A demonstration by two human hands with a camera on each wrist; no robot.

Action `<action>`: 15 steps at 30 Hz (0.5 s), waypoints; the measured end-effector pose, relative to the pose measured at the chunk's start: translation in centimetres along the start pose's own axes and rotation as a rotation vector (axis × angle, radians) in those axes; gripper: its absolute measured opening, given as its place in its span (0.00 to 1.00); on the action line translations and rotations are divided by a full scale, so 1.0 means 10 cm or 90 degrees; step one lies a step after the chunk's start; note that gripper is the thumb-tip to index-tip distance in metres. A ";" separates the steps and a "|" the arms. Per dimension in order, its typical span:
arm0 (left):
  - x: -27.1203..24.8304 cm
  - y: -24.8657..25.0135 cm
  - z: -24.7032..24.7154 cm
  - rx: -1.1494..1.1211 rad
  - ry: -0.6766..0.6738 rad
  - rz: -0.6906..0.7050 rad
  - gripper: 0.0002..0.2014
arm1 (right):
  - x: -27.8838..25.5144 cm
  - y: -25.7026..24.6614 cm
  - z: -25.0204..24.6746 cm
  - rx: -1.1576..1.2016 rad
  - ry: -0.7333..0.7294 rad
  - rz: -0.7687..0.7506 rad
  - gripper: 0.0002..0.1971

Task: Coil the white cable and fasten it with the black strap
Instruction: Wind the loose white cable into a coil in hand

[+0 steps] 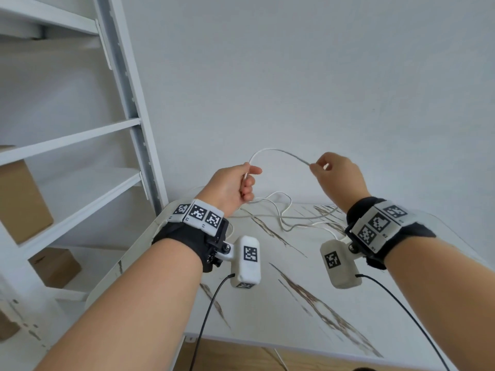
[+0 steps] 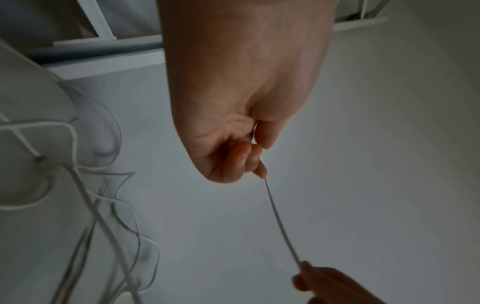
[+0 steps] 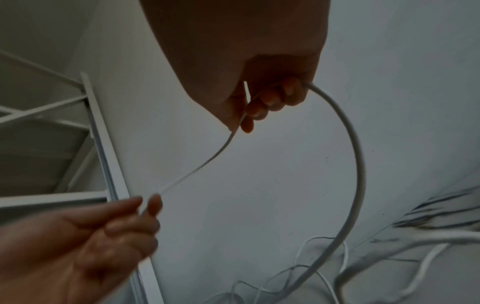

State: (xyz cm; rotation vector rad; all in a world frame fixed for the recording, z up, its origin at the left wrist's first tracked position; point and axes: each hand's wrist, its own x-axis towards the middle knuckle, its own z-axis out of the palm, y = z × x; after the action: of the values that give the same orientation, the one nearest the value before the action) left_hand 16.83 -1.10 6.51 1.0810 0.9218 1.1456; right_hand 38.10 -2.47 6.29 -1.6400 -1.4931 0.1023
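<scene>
Above the table, white cable between left hand and right hand.

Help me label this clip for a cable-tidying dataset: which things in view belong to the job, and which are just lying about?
Part of the job:
- white cable, strung between both hands, the rest loose on the table
- left hand, gripping it
- right hand, pinching it

The black strap is not visible.

Just lying about:
- white shelving
- cardboard boxes

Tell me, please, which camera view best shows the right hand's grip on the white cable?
The right wrist view: the right hand curls its fingers round the white cable up close. The head view shows only the hand's back; the left wrist view shows it dark at the corner.
</scene>
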 end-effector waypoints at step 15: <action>0.05 0.08 0.31 0.075 -0.009 0.162 0.19 | -0.29 -0.30 0.16 -0.123 -0.377 -0.184 0.02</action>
State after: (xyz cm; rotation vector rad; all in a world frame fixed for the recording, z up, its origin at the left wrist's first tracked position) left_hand 19.67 -1.14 8.04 1.3290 0.8670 1.3018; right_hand 34.09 -4.38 5.93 -1.5980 -2.2355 0.3128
